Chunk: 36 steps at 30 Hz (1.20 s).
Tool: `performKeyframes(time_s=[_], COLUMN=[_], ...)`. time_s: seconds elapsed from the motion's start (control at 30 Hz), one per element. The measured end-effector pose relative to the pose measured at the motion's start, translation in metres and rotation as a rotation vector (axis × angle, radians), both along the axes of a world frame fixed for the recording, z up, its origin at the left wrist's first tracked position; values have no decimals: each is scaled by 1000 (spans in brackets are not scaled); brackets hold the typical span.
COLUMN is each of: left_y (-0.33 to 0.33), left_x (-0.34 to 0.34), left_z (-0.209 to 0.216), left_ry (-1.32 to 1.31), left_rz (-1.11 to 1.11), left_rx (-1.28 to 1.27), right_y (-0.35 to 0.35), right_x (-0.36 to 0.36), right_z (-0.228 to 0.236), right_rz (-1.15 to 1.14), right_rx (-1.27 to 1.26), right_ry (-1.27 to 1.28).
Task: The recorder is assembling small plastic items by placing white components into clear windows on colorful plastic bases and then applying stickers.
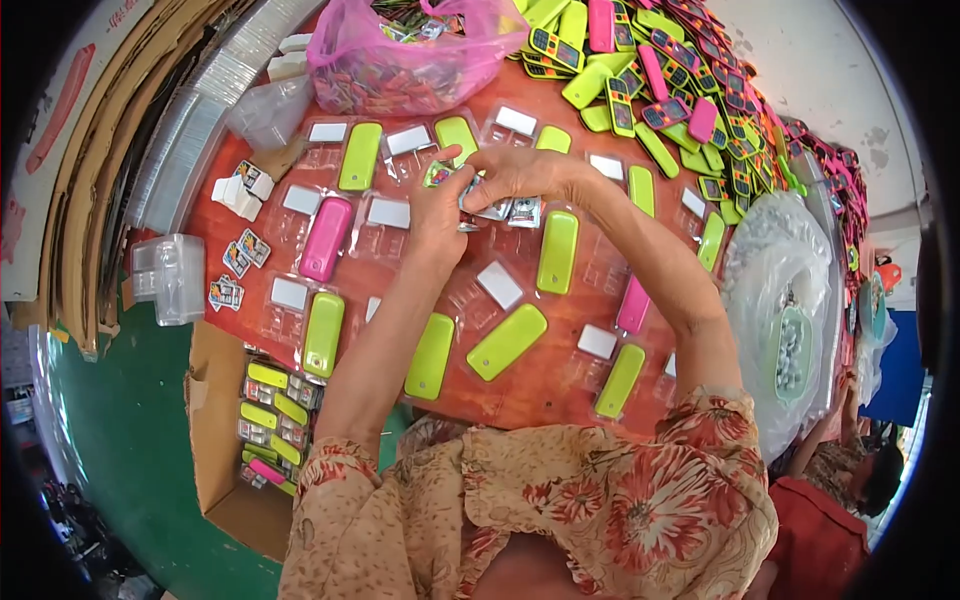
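My left hand [440,215] and my right hand [520,175] meet above the far middle of the red table. The fingers of both are closed around small colourful flat packets [437,176]; a few silvery ones show beneath the right fingers. How many each hand grips is partly hidden by the fingers. Below and around them lie clear plastic blister trays [465,292], each with a toy phone, face down, in green [557,252] or pink [326,238], and a small white block [388,212]. A printed card [524,212] lies just under my right hand.
At the back stand a pink bag of small packets [400,75] and a heap of toy phones [690,90]. A plastic bag with a pale green tray [793,355] is right; another person [830,490] sits beyond. Left are cardboard sheets [80,180], nested trays [190,140] and a carton [215,430].
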<state>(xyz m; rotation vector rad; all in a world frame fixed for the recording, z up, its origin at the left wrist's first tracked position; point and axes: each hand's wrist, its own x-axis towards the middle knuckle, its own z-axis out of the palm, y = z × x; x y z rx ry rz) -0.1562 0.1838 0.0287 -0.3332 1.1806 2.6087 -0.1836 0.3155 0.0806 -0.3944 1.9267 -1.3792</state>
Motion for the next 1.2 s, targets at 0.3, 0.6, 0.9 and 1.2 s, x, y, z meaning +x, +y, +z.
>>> performKeyframes(time_s=[0.3,0.6,0.9,1.2], left_y=[18,32,48,75], left_x=[40,75,79,80], left_z=[-20,-6,1,-12], left_ry=[-282,-224,-341,-343], left_rz=[-258,-366,-382,-554], left_rx=[311,450,160,395], right_y=[11,4,31,60], right_x=[54,99,109,148], right_z=[-21,-28,-35,-26], right_rz=[-623,-735,-751,-983], right_rx=[244,-203,-363,-309], right_ry=[764,640,391,217])
